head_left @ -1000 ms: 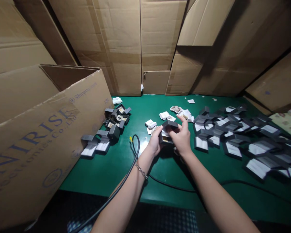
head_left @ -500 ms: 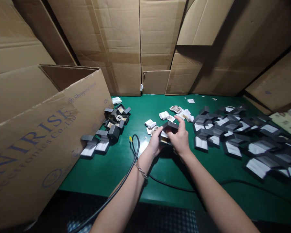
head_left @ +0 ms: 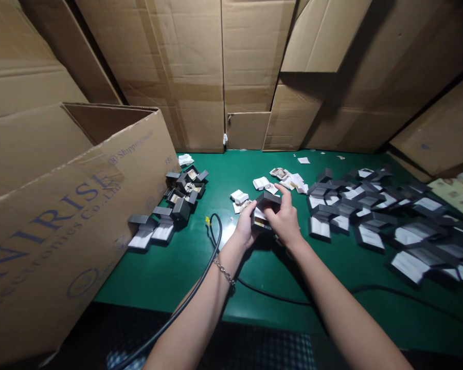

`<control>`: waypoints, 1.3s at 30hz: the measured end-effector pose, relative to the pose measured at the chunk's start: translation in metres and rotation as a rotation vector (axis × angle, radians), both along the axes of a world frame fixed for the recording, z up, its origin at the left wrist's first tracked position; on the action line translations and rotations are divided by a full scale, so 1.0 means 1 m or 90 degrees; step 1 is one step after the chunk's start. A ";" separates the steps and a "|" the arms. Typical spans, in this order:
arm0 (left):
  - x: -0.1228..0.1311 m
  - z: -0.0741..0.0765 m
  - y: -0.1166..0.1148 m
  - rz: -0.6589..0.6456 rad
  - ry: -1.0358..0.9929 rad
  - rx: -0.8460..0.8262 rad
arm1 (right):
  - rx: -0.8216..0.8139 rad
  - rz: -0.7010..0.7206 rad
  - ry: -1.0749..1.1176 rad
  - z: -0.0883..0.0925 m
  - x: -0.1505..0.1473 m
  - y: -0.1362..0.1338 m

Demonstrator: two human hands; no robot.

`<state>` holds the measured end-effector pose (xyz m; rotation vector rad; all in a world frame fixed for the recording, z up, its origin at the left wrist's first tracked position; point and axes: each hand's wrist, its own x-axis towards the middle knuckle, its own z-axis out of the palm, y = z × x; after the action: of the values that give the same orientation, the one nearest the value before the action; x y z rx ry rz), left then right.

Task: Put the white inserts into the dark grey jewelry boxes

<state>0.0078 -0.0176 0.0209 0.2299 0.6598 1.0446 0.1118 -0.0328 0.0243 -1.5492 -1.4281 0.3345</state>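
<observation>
Where both forearms [head_left: 202,321] converge, the hands [head_left: 286,222] clasp an open black box [head_left: 269,198].

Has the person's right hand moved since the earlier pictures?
Yes, slightly: the right hand has shifted a little to the left, judged against the white paper scraps lying on the green table.

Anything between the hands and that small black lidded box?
Nothing visible: the left hand and right hand both hold the small black lidded box directly. The black cable loops left of the left hand, not between.
</observation>
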 end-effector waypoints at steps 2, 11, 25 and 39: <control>0.000 0.000 0.000 0.003 -0.006 0.007 | -0.005 0.000 -0.003 0.000 0.000 0.000; 0.002 0.000 -0.001 0.006 0.006 0.009 | 0.006 -0.006 -0.004 0.000 0.000 0.001; 0.003 -0.001 -0.001 0.001 0.031 -0.003 | 0.006 -0.021 0.002 0.000 -0.001 0.000; 0.002 0.001 -0.002 -0.001 0.032 -0.003 | 0.012 -0.021 -0.004 -0.002 0.000 0.001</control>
<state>0.0102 -0.0198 0.0221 0.2532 0.7068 1.0388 0.1120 -0.0316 0.0218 -1.5579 -1.4049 0.2953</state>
